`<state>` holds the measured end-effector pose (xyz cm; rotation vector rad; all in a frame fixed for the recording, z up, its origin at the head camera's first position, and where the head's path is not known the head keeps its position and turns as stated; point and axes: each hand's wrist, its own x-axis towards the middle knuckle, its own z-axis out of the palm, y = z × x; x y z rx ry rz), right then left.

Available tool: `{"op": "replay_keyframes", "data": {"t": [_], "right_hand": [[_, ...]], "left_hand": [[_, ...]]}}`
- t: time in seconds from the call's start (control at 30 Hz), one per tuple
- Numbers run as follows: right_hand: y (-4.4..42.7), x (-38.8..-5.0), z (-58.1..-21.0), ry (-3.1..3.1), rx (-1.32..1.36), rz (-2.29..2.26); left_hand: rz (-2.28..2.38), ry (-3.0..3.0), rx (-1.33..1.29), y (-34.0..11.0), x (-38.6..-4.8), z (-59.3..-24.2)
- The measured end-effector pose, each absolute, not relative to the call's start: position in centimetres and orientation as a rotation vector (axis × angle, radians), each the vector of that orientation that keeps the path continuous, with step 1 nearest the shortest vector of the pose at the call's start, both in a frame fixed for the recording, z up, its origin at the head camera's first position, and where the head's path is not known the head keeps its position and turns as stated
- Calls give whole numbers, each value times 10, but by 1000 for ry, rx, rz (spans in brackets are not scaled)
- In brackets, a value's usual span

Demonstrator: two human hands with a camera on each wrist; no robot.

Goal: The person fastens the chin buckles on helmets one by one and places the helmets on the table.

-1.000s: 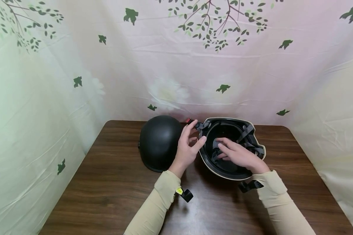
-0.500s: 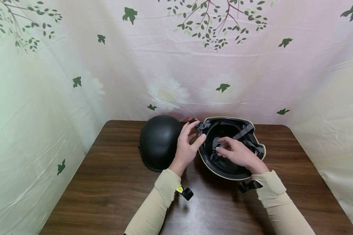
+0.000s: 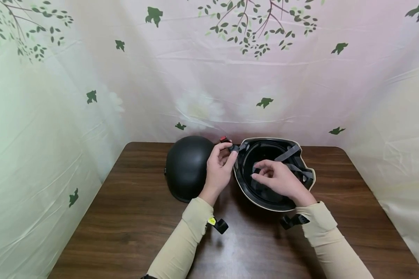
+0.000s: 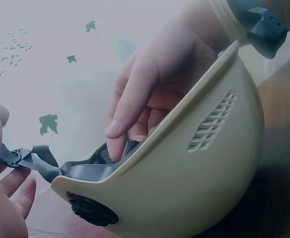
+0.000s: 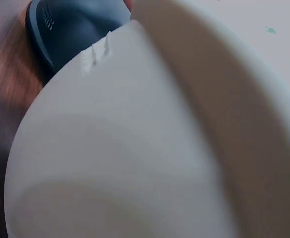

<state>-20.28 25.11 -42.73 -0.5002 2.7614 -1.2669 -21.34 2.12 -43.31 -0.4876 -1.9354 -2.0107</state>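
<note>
A beige helmet [image 3: 246, 193] lies with its opening up, showing a black lining and grey straps. At its left rim my left hand [image 3: 218, 170] pinches a grey chin strap [image 4: 33, 161] with a dark slider; a red buckle [image 3: 224, 139] shows just beyond the fingers. My right hand [image 3: 281, 180] reaches inside the helmet, thumb and index finger around a dark grey strap piece [image 4: 130, 147], partly hidden by the fingers. The left wrist view also shows the shell's side vent and a black round knob [image 4: 93, 209]. Mostly the pale shell [image 5: 85, 148] fills the right wrist view.
A black helmet [image 3: 188, 168] sits dome up on the brown wooden table [image 3: 125, 217], close to the left of my left hand. Behind the table hangs a pale cloth [image 3: 209, 77] printed with leaves and birds.
My left hand has moved slightly left and its thumb has closed onto the chin strap. The right hand has shifted a little left inside the helmet, its fingers drawn closer together.
</note>
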Motion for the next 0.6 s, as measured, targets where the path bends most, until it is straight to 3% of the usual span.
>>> {"op": "replay_keyframes", "data": {"t": [0.6], "right_hand": [[249, -199, -426, 2854, -519, -1377]], "left_hand": [[-2032, -1905, -437, 23, -218, -432]]}}
